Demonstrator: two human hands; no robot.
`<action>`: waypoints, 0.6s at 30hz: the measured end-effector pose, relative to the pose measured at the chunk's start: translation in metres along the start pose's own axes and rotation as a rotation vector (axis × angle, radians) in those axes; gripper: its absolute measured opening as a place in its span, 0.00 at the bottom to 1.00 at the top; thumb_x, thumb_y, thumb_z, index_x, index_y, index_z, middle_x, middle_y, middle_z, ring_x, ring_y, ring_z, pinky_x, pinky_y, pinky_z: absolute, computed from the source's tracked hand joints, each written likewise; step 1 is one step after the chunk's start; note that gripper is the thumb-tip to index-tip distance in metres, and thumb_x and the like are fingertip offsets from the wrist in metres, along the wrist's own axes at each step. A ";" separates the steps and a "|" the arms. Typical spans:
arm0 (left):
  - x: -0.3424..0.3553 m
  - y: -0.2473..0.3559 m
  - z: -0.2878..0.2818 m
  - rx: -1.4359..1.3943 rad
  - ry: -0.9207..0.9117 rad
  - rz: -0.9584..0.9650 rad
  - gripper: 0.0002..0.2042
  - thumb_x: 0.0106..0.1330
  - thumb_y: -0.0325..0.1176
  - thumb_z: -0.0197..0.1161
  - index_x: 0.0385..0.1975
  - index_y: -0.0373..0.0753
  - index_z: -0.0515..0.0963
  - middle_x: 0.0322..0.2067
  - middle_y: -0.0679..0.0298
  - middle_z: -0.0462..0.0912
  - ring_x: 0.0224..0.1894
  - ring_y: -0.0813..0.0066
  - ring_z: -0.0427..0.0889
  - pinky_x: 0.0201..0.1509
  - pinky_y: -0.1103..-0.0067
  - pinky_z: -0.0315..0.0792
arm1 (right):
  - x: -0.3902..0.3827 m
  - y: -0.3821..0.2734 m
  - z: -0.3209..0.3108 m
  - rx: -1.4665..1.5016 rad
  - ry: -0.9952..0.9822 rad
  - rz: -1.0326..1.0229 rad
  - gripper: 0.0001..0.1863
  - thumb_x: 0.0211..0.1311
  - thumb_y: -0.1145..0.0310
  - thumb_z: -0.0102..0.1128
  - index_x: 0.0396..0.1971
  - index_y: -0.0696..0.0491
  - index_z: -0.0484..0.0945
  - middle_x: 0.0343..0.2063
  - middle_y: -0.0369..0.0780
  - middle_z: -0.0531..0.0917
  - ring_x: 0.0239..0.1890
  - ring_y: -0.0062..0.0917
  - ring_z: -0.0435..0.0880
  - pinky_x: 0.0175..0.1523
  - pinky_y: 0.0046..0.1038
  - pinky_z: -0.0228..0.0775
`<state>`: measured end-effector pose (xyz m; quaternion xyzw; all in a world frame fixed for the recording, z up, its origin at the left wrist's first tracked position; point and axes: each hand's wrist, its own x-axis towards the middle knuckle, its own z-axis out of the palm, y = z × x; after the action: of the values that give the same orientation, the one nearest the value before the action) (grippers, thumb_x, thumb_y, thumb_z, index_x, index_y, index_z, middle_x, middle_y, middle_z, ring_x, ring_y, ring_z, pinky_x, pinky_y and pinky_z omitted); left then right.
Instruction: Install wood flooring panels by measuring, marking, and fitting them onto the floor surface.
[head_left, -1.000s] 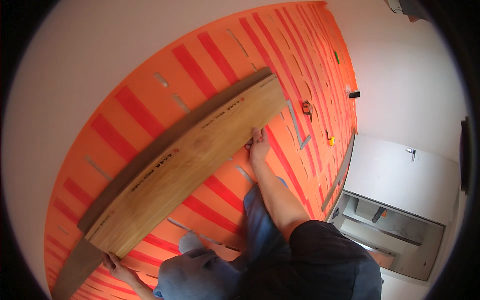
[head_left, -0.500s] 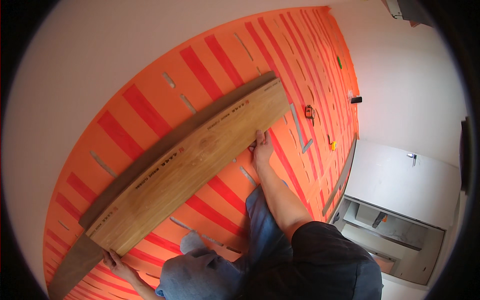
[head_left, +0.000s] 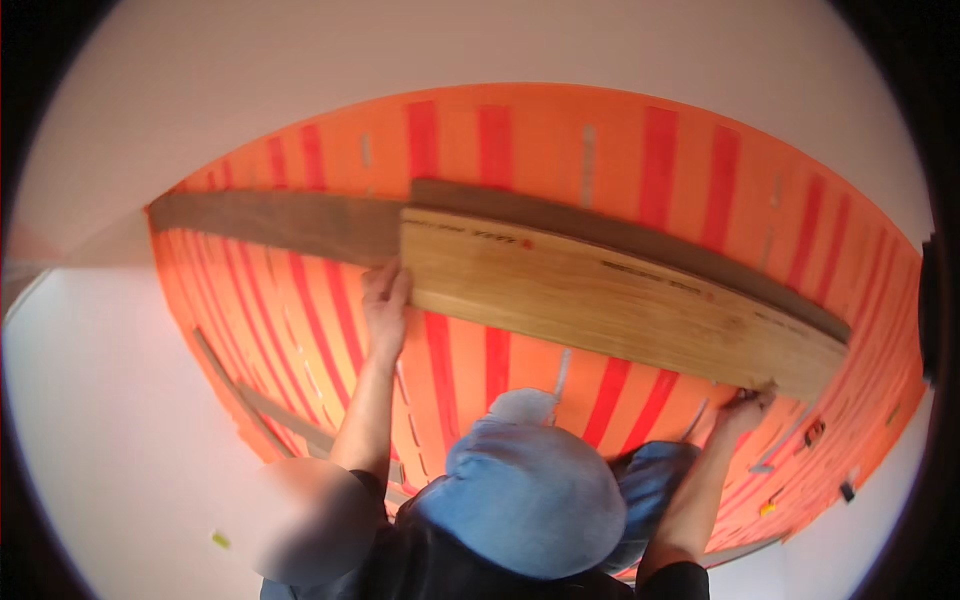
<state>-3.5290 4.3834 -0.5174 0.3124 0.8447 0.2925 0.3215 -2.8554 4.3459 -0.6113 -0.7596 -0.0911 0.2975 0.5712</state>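
A pale wood flooring plank [head_left: 600,300], with dark printed marks along its far side, stretches across the middle and slopes down toward the right. My left hand [head_left: 385,295] is closed on its left end at the near corner. Close to its right end, my right hand [head_left: 748,408] grips the near edge, fingers curled in. A brown plank [head_left: 560,212] shows along the pale plank's far edge, partly hidden by it. Another brown plank [head_left: 280,222] runs from the left wall to the left end of these two.
Orange sheeting with red stripes [head_left: 495,140] covers the floor between pale walls. To the right lie a tape measure [head_left: 814,433], a grey angled tool [head_left: 765,467], a small yellow object [head_left: 767,508] and a black object [head_left: 847,492]. Brown strips [head_left: 240,390] lie at lower left.
My view has swung toward the left, bringing the left wall and the left brown plank into sight. Both hands still hold the pale plank, which now slopes the other way in view.
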 end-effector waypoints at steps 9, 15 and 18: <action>-0.002 0.011 0.013 -0.248 0.003 -0.147 0.16 0.74 0.32 0.63 0.58 0.34 0.82 0.45 0.66 0.69 0.52 0.76 0.72 0.62 0.79 0.67 | 0.001 -0.056 0.028 -0.055 -0.023 0.002 0.30 0.80 0.54 0.53 0.69 0.61 0.67 0.58 0.45 0.80 0.55 0.31 0.81 0.58 0.31 0.78; 0.001 0.016 0.015 -0.239 0.002 -0.152 0.15 0.75 0.32 0.63 0.57 0.36 0.84 0.43 0.67 0.68 0.50 0.76 0.71 0.61 0.80 0.66 | -0.015 -0.066 0.045 -0.099 0.048 0.015 0.30 0.80 0.54 0.53 0.69 0.62 0.66 0.61 0.46 0.79 0.58 0.32 0.80 0.59 0.32 0.78; 0.002 0.011 0.019 -0.253 0.011 -0.131 0.15 0.75 0.33 0.64 0.57 0.36 0.84 0.42 0.67 0.68 0.50 0.76 0.70 0.62 0.80 0.65 | -0.006 -0.063 0.033 -0.136 0.041 0.017 0.29 0.80 0.55 0.53 0.68 0.62 0.67 0.60 0.46 0.79 0.57 0.32 0.81 0.59 0.31 0.78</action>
<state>-3.5130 4.3975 -0.5221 0.2119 0.8214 0.3767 0.3721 -2.8659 4.3908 -0.5572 -0.8032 -0.0927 0.2800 0.5176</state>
